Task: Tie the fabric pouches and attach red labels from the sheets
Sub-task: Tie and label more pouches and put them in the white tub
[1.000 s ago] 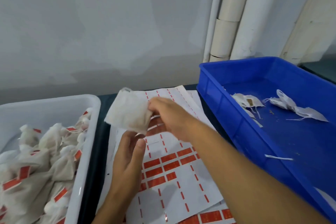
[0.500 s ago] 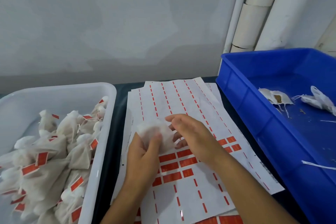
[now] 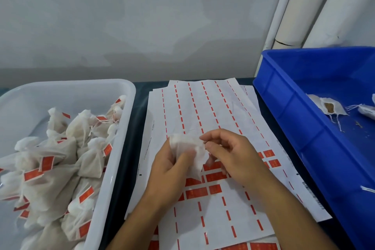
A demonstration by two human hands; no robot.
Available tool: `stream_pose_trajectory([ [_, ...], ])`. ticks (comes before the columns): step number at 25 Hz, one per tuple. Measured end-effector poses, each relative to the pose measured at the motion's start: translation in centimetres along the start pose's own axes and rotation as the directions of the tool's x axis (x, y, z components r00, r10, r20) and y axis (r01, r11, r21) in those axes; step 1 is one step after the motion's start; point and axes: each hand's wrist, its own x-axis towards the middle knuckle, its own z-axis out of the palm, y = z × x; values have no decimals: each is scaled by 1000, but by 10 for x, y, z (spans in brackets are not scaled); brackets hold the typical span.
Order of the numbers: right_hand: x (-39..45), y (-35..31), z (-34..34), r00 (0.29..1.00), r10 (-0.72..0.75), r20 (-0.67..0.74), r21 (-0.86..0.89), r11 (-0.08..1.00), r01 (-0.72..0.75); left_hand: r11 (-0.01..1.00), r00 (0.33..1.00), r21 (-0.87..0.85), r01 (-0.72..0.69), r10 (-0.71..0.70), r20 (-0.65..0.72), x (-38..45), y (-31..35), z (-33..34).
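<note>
1 head-worn camera looks forward and down, close over the table [image 3: 263, 95].

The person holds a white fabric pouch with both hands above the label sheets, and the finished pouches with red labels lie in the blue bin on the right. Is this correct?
Not quite. The head view shows the finished pouches with red labels in the white plastic tub on the left, not the blue plastic bin. Both hands do hold the white fabric pouch above the label sheets.

Sheets [image 3: 205, 111] between tub [image 3: 121, 87] – crate [image 3: 284, 103].

The blue crate [image 3: 304, 95] and white tub [image 3: 113, 148] run off the picture's edges, and motion blur smears the pouch [image 3: 188, 148] held between both hands.
</note>
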Motion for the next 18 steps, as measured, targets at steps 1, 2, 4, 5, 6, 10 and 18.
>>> stream_pose_trajectory([
  [1, -1, 0, -1, 1000, -26, -8, -59, 998, 25, 1000, 1000, 6, -16, 16, 1, 0, 1, 0],
  [2, -3, 1, -1, 998, -53, -17, -118, 992, 51, 999, 1000, 14, -30, 30, 3, -1, 2, 0],
  [4, -6, 2, -2, 995, -88, -42, -209, 975, 78, 997, 998, 43, -57, 56, 4, -1, 2, 0],
  [5, -7, 2, -3, 993, -104, -56, -251, 964, 87, 995, 998, 73, -67, 67, 2, -2, 1, 0],
  [6, -8, 2, -5, 990, -127, -67, -294, 950, 102, 990, 997, 118, -71, 72, -4, -2, -1, 1],
  [10, -11, 6, -14, 964, -258, -67, -452, 869, 201, 947, 996, 311, -87, 82, 29, -1, -7, 1],
  [18, -13, 4, -27, 903, -302, -305, -400, 901, 167, 785, 976, 582, -212, 141, 164, 1, -11, -4],
])
